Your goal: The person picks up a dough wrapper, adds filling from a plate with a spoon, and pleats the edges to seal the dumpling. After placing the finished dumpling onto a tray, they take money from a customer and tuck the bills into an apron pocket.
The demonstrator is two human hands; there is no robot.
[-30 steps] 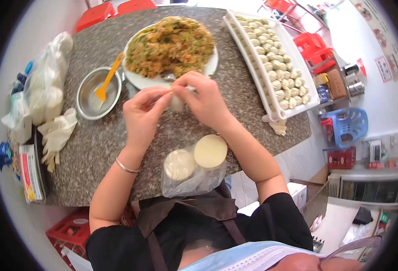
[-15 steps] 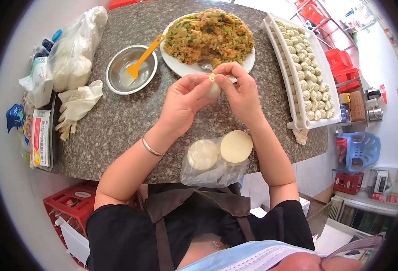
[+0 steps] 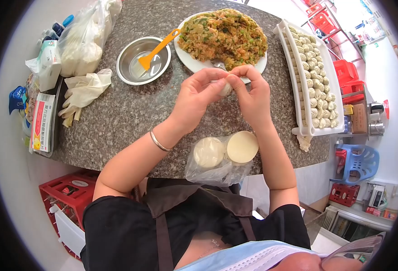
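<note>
A small pale dumpling (image 3: 226, 90) is held above the table between both hands, mostly covered by fingers. My left hand (image 3: 193, 98) cups its side with thumb and fingers closed. On its top edge, my right hand (image 3: 254, 94) pinches the dough between thumb and forefinger. Just beyond the hands, a white plate (image 3: 259, 70) carries a heap of chopped filling (image 3: 224, 36), with a metal spoon (image 3: 219, 65) partly hidden at its near side. Nearer my body, two stacks of round dough wrappers (image 3: 243, 147) lie on a clear plastic bag (image 3: 217, 175).
At right stands a white tray (image 3: 335, 63) of pleated dumplings (image 3: 316, 86). A steel bowl (image 3: 122, 67) holds an orange brush (image 3: 156, 52) at left. Gloves (image 3: 85, 90), a filled plastic bag (image 3: 84, 40) and a box (image 3: 42, 122) line the left edge.
My view has shifted, so the table things appear further right. Both hands stay together at the dumpling; its gathered top, visible before, is now covered by my fingers.
</note>
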